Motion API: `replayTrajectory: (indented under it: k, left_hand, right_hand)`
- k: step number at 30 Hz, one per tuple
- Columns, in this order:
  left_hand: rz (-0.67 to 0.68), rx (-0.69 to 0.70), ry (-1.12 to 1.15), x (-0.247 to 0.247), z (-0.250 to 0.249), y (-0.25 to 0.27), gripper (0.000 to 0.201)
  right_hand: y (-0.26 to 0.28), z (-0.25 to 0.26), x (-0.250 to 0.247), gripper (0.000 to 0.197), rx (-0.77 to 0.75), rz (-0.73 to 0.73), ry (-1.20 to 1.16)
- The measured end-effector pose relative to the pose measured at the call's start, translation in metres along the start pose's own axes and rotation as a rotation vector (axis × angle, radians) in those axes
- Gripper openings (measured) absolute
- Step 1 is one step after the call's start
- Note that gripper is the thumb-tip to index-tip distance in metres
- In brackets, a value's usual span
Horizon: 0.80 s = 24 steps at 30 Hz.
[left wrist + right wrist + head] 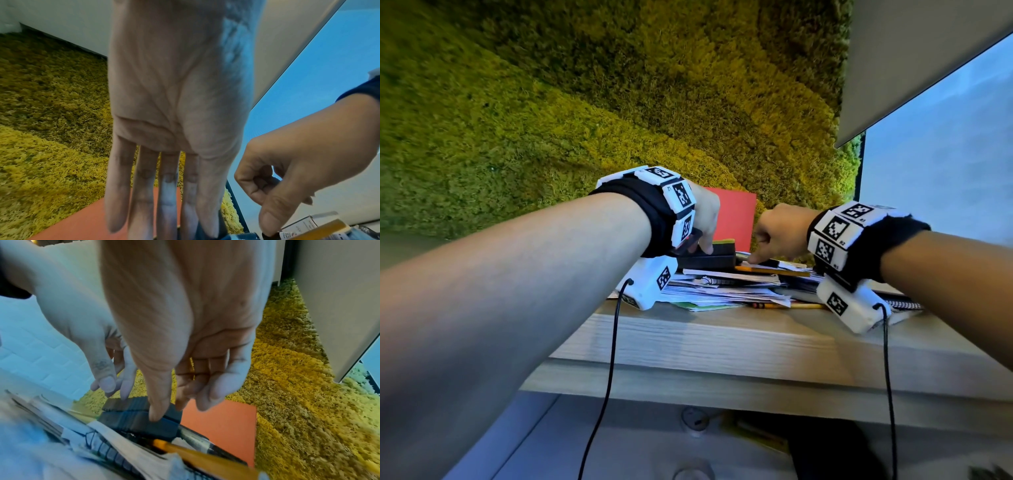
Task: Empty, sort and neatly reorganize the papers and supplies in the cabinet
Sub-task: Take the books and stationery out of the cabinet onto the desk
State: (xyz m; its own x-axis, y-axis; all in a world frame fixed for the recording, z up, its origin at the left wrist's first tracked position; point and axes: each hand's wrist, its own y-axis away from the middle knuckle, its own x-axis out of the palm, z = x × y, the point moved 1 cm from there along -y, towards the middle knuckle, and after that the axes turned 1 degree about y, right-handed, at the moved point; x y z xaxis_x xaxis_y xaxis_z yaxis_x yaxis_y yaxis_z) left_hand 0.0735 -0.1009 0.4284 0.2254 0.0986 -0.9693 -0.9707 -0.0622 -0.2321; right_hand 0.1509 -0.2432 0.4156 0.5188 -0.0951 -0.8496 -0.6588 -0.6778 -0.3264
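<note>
A messy pile of papers (722, 291) lies on the wooden cabinet top (705, 339). On the pile sit a black block (709, 262) (133, 418), a yellow pencil (774, 270) (205, 457) and a dark marker (197, 439). My left hand (703, 246) (164, 219) reaches down with straight fingers whose tips touch the black block. My right hand (756, 257) (174, 402) hovers just right of it, fingers curled, holding nothing. Its thumb points down to the things beside the block. A red sheet (736, 216) (82, 224) stands behind the pile against the moss wall.
A green moss wall (551, 102) backs the cabinet top. A grey panel (911, 68) hangs at the upper right. A spiral notebook (904, 305) lies under my right wrist. Below the wooden edge, an open compartment (722, 428) holds dim objects. Cables hang from both wrist cameras.
</note>
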Motion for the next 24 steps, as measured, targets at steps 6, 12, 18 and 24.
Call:
replayTrajectory:
  k: [6,12,18,24]
  left_hand:
    - [-0.001,-0.004,0.031,-0.004,-0.009,0.019,0.029]
    - [0.003,0.032,0.231,0.007,-0.016,0.053,0.030]
    - [-0.202,0.111,0.422,0.048,-0.033,0.103,0.021]
    - [-0.043,0.227,0.508,0.110,-0.069,0.150,0.013]
  right_hand:
    - [0.022,0.003,-0.019,0.038,0.020,0.024,-0.033]
    - [0.068,0.010,-0.034,0.042,0.042,0.023,-0.085]
    - [0.139,0.045,-0.018,0.037,0.019,-0.004,-0.193]
    - [0.197,0.090,0.036,0.027,-0.121,0.233,-0.396]
